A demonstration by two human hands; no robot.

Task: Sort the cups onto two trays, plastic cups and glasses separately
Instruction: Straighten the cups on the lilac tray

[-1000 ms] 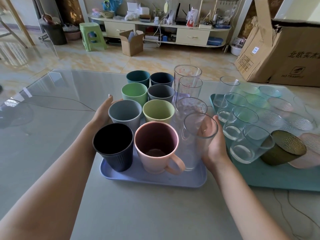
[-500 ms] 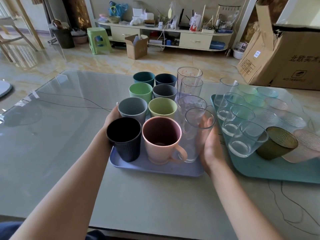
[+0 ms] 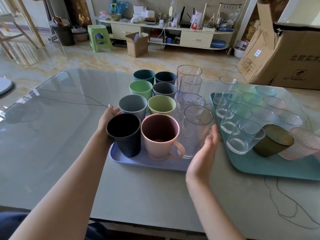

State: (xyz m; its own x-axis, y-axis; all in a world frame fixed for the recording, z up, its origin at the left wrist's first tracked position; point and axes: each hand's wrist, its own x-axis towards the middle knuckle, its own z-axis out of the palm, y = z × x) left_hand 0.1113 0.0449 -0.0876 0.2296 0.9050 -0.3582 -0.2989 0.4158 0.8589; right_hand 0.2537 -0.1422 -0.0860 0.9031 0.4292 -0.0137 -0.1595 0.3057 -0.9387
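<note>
A lavender tray (image 3: 152,162) in front of me carries several coloured plastic cups, among them a black cup (image 3: 124,135) and a pink mug (image 3: 159,141), plus a column of tall clear cups (image 3: 195,129) on its right side. My left hand (image 3: 108,118) curls at the tray's left edge beside the grey cup (image 3: 132,106), partly hidden behind the black cup. My right hand (image 3: 204,153) hovers flat with its fingers apart just off the tray's right edge, touching nothing. To the right, a teal tray (image 3: 277,167) holds clear glasses (image 3: 242,139), an olive glass (image 3: 273,142) and pale textured ones.
The glass-topped table (image 3: 52,127) stretches left of the trays, with its near edge close to my body. A large cardboard box (image 3: 285,58) stands at the back right corner. Thin cracks or threads run across the table at right (image 3: 277,196).
My right hand has let go of the lavender tray's right side and pulled back, open. My left hand stays at the left edge. The view has shifted back slightly.
</note>
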